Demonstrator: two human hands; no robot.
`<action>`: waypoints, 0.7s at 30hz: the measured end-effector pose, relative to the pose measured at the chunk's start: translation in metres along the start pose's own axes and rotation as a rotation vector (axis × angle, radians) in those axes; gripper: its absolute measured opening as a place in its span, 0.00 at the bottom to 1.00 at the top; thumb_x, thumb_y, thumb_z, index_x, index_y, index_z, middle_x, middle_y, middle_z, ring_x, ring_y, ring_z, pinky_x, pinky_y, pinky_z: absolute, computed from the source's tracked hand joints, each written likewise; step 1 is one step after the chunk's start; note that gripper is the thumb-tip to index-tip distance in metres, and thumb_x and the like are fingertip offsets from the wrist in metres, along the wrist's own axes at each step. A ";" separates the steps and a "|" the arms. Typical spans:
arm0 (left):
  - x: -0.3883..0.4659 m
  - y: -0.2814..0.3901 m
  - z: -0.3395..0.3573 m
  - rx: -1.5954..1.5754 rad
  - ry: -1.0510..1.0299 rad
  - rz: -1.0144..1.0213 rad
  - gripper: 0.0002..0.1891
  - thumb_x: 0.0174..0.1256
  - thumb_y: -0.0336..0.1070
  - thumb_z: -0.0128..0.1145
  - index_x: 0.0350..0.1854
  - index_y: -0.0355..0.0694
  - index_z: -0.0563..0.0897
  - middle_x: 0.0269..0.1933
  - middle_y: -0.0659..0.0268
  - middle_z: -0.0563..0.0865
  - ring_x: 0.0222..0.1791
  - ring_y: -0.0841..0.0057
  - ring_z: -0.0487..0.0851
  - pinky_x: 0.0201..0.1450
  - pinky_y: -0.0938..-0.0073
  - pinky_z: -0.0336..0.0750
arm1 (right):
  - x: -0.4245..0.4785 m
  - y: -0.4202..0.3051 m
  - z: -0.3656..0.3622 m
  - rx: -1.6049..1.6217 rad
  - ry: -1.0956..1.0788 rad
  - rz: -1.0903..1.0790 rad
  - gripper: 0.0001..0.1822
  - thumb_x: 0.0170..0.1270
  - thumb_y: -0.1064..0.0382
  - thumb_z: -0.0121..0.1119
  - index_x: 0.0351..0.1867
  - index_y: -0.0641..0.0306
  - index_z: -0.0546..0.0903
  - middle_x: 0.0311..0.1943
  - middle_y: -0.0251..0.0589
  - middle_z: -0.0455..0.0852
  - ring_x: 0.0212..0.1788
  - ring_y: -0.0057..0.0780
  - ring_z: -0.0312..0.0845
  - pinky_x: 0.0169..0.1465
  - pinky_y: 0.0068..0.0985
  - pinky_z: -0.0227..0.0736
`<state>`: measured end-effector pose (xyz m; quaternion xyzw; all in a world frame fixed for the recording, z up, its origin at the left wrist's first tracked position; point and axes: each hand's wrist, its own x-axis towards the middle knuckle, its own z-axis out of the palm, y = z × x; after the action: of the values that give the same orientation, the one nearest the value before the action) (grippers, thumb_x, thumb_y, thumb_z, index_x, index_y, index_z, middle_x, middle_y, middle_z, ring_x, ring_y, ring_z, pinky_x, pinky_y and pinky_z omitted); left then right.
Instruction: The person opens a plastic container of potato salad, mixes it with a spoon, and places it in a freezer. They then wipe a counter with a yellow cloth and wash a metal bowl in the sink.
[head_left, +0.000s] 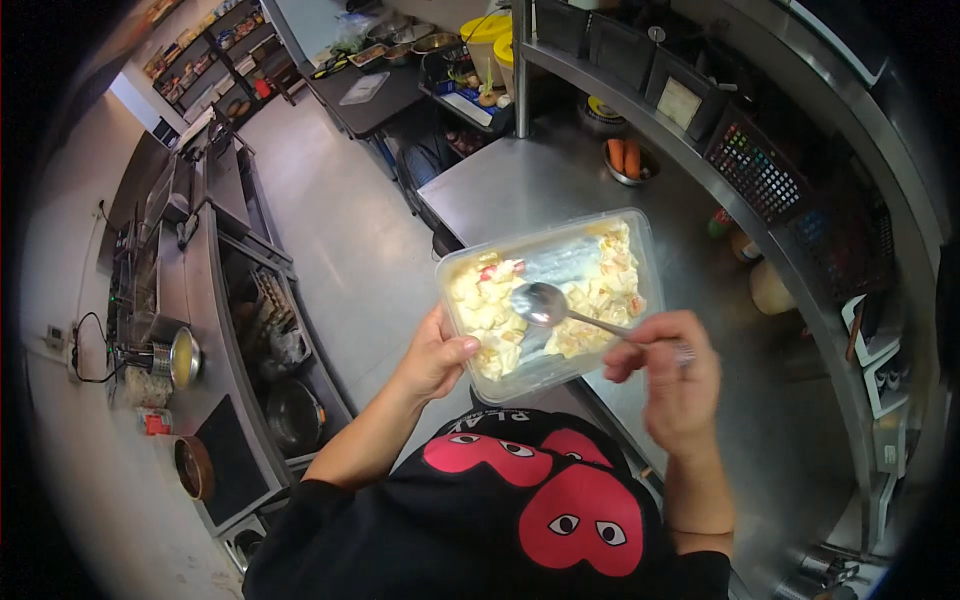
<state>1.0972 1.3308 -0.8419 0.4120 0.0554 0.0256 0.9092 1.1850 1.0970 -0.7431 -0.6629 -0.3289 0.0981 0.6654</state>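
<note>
My left hand (437, 355) grips the left side of a clear rectangular plastic container (537, 235), its thumb over the rim. Inside lies a creamy, pale yellow chunky mixture (487, 307) with some red and orange bits, heaped along the left and the right, with a smeared strip of the bottom showing between. In my right hand (675, 375), slightly blurred, is the handle of a metal spoon (541, 304). The spoon's bowl is over the middle of the container, beside the left heap. Whether it touches the mixture I cannot tell.
A stainless steel worktop (517, 180) runs ahead and to the right, bearing a metal bowl (630, 171) with carrots. Above its far side is a shelf with dark bins and a perforated basket (757, 165). Across the floor (322, 172), a kitchen counter (214, 300) stands at left.
</note>
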 end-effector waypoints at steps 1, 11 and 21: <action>0.000 0.000 0.001 -0.008 -0.009 0.004 0.41 0.49 0.34 0.67 0.65 0.34 0.57 0.61 0.57 0.71 0.61 0.69 0.71 0.63 0.65 0.66 | 0.001 0.004 0.009 -0.064 -0.041 -0.030 0.08 0.68 0.62 0.49 0.40 0.66 0.72 0.27 0.40 0.82 0.27 0.26 0.79 0.31 0.24 0.74; 0.000 -0.007 -0.006 -0.051 -0.025 0.015 0.44 0.49 0.34 0.68 0.67 0.36 0.54 0.63 0.58 0.68 0.64 0.67 0.68 0.65 0.64 0.62 | 0.006 0.014 0.014 -0.450 0.004 -0.228 0.05 0.63 0.66 0.54 0.37 0.65 0.73 0.30 0.43 0.82 0.29 0.35 0.82 0.34 0.25 0.75; 0.004 -0.003 -0.006 -0.055 -0.052 0.017 0.43 0.49 0.33 0.67 0.67 0.36 0.54 0.63 0.58 0.68 0.63 0.68 0.68 0.65 0.64 0.64 | 0.011 0.031 0.032 -0.076 0.064 -0.012 0.10 0.70 0.61 0.47 0.40 0.68 0.70 0.29 0.44 0.84 0.31 0.28 0.83 0.36 0.22 0.77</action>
<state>1.1008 1.3338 -0.8486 0.3878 0.0275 0.0243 0.9210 1.1846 1.1325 -0.7720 -0.6885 -0.3150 0.0603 0.6505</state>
